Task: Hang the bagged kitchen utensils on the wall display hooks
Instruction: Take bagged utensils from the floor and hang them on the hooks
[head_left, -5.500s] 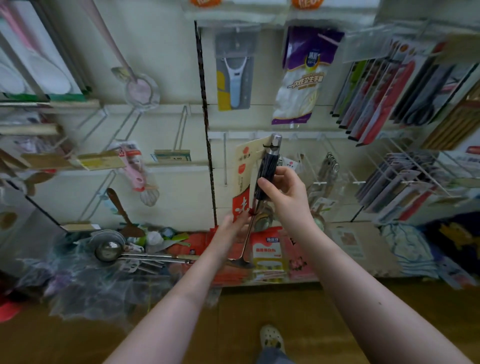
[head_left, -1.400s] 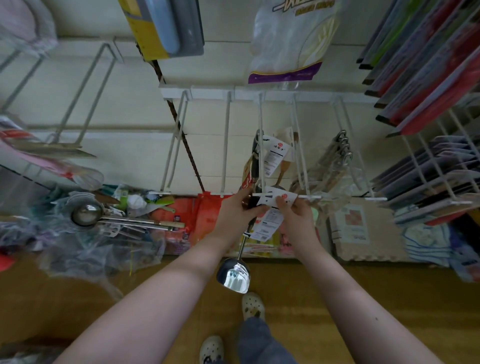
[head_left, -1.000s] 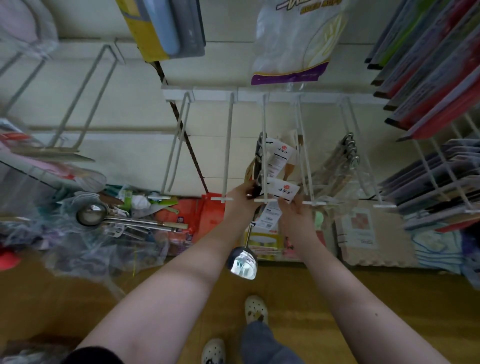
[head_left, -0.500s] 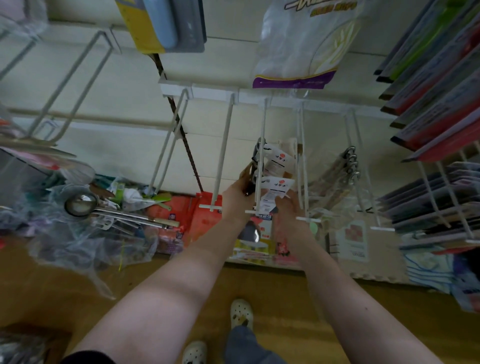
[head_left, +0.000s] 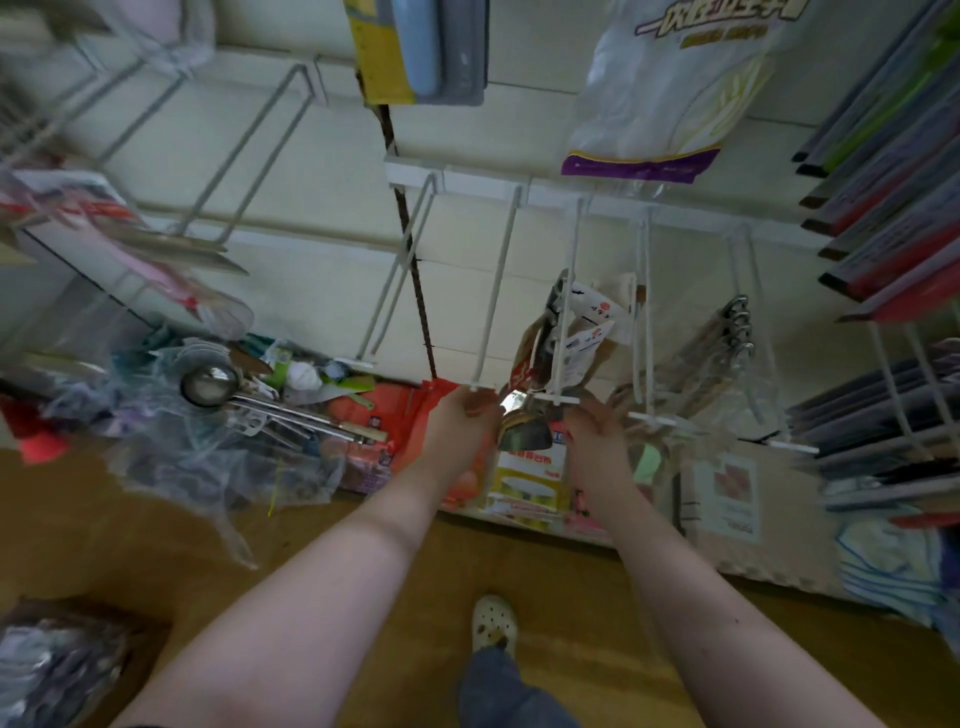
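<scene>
A steel ladle (head_left: 523, 427) with a black handle and white paper tags hangs on a white wire hook (head_left: 567, 291) at the middle of the wall display. Its shiny bowl hangs just under the hook's tip. My left hand (head_left: 462, 418) is right beside the bowl's left rim, fingers loosely curled, holding nothing that I can make out. My right hand (head_left: 597, 428) is just right of the bowl with relaxed fingers and nothing in it. More bagged utensils (head_left: 719, 343) hang on the hook to the right.
Two bare white hooks (head_left: 496, 291) stick out left of the ladle. A heap of bagged ladles and utensils (head_left: 223, 395) lies on the floor at left, another bag (head_left: 52, 665) at bottom left. A glove pack (head_left: 665, 78) hangs above; cutting boards (head_left: 883, 171) fill the right rack.
The ladle has slid back along the hook and now hangs free. Both hands have dropped from its handle and tag to below the hook's tip.
</scene>
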